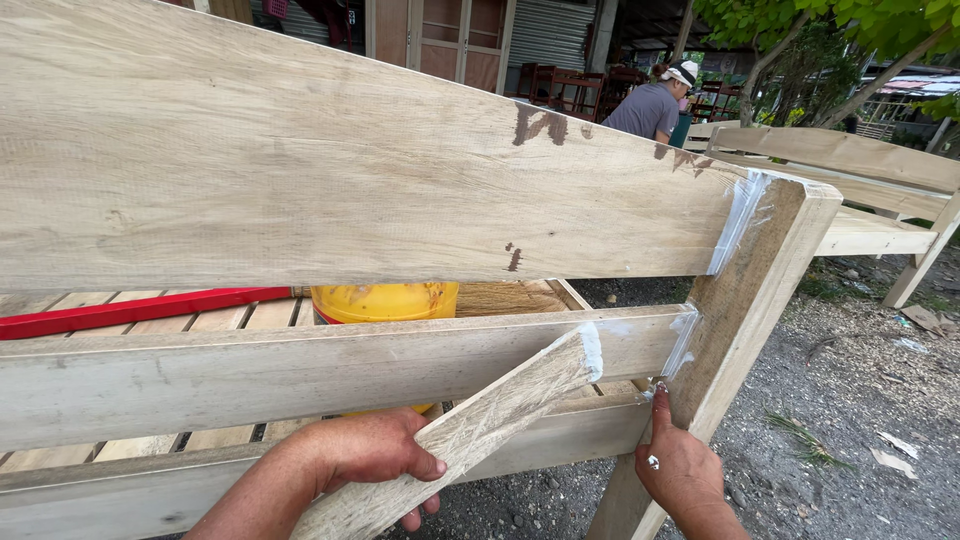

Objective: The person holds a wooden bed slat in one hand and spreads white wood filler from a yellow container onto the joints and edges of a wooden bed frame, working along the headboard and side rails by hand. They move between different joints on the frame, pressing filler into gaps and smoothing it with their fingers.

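The pale, rough-sawn wood strip (pixel 480 425), its upper tip smeared with white glue, slants up from the left hand (pixel 370 455), whose fingers are wrapped tight around its lower part, to the middle rail (pixel 300 375). Right of that grip, the right hand (pixel 683 470) presses one extended forefinger on the glue-streaked post (pixel 745 300). Above the grip, behind the rails, sits a yellow bucket (pixel 385 300).

Glue-tipped wood strip (pixel 480 430), tilted against rail (pixel 300 375)
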Tool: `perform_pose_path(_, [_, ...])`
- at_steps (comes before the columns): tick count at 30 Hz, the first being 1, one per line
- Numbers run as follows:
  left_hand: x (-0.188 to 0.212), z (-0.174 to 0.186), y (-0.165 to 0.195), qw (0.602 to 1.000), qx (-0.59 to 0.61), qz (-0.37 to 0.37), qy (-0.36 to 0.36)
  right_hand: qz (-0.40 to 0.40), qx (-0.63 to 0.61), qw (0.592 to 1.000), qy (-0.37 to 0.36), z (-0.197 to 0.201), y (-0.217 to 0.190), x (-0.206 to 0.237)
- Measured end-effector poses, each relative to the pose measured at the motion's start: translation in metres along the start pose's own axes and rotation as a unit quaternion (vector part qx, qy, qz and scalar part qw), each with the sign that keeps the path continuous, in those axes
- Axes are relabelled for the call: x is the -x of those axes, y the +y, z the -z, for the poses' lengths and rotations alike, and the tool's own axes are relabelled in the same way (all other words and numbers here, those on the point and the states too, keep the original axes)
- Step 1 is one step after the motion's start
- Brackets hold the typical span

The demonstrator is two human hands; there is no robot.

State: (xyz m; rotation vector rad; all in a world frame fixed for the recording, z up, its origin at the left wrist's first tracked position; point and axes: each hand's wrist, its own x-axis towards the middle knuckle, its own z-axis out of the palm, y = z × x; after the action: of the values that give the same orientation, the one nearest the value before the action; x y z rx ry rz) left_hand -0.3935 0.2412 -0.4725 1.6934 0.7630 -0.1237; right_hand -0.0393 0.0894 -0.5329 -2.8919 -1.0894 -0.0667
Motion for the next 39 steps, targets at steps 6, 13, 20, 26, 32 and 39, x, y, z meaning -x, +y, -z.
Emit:
perform_pose_path(6, [0.002,-0.001,0.002,1.0,0.004,0.008,-0.004,-0.008,-0.068,0.995,0.069,0.015,0.0,0.003])
perform_pose_path(13, [0.002,-0.002,0.005,1.0,0.008,-0.008,-0.006,0.003,-0.062,0.997,0.044,-0.001,-0.01,-0.002])
perform_pose_path(20, [0.002,0.004,0.003,1.0,0.003,-0.006,-0.009,0.018,-0.075,0.997,0.02,-0.037,0.002,0.013])
perform_pose_path(26, [0.003,-0.004,0.007,1.0,-0.006,0.011,0.004,0.007,-0.05,0.999,0.012,-0.022,-0.002,-0.001])
perform_pose_path(32, [0.007,-0.005,0.005,1.0,-0.008,0.007,-0.005,0.006,-0.031,0.999,-0.023,-0.02,0.005,-0.014])
perform_pose_path(39, [0.011,-0.007,-0.002,1.0,-0.004,-0.006,-0.013,-0.005,-0.018,1.0,-0.02,-0.017,0.024,-0.009])
